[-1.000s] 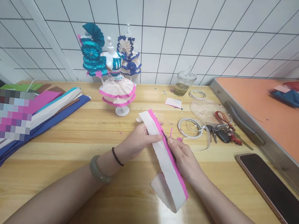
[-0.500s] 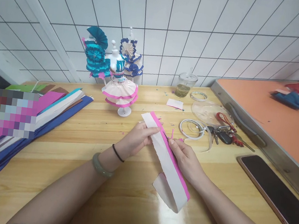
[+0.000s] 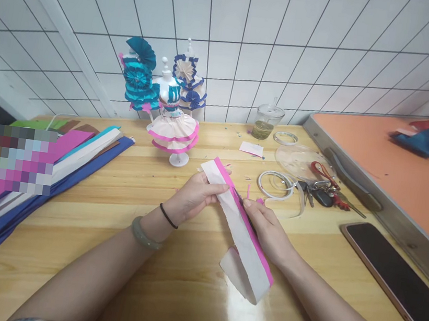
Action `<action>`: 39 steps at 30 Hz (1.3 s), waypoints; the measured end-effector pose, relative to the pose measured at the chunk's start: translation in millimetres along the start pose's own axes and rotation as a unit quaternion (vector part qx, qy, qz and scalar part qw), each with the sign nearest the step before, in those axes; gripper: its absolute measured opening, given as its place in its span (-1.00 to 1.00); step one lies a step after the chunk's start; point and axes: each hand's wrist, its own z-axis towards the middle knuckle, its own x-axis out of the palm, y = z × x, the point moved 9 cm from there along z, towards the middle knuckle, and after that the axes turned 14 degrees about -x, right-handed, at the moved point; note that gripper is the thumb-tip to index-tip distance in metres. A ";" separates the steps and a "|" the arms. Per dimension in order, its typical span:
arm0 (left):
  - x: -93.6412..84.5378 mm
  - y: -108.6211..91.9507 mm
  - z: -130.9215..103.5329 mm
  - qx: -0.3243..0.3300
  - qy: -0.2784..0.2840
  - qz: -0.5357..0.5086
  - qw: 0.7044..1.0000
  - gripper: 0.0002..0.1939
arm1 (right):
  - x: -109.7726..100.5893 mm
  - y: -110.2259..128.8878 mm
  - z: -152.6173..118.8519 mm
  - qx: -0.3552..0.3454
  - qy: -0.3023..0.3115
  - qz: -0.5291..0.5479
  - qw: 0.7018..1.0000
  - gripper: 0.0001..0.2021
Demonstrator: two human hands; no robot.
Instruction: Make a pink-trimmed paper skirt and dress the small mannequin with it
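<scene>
My left hand (image 3: 199,194) pinches the upper part of a long white paper strip (image 3: 241,240) with a pink border (image 3: 254,235). The thumb lies on top of the strip. Its lower end curls round under itself just above the table. At the pink edge, my right hand (image 3: 268,231) is closed around scissors (image 3: 238,197); only a bit of their dark blades shows and the handles are hidden in the palm. A thin pink paper sliver (image 3: 249,191) stands beside the blades.
Behind the hands stand small dress forms in paper dresses, the nearest in a white-and-pink skirt (image 3: 173,133). Coloured paper sheets (image 3: 92,157) lie left. To the right are tape rolls (image 3: 274,185), keys (image 3: 322,195), a phone (image 3: 396,279) and a glass cup (image 3: 266,122).
The scissors' dark blades show more along the pink edge. The strip's top end has shifted slightly left. Both hands keep nearly the same place.
</scene>
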 end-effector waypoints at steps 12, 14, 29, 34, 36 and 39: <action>3.5 -6.5 -2.6 0.013 0.009 0.029 0.999 -0.66 | 5.2 -2.2 -1.2 0.025 0.024 0.046 0.998 -0.58; 6.3 -1.7 -2.4 -0.002 0.010 0.031 0.999 -0.62 | 2.7 -1.2 -0.3 0.015 0.008 0.047 0.999 -0.59; 23.0 13.0 -2.9 -0.017 0.024 0.024 0.999 -0.63 | -3.3 -8.0 -0.3 0.011 -0.015 0.037 0.999 -0.58; 19.9 14.3 -2.0 -0.012 0.013 0.035 0.999 -0.71 | -2.5 -6.0 0.5 0.003 -0.010 0.035 0.999 -0.60; 20.7 14.2 -1.8 -0.009 0.015 0.040 0.999 -0.73 | -3.0 -6.1 0.5 0.005 -0.013 0.034 0.999 -0.60; 20.9 14.3 -1.4 -0.010 0.012 0.041 0.999 -0.74 | -3.5 -6.2 0.6 0.011 -0.016 0.032 0.999 -0.60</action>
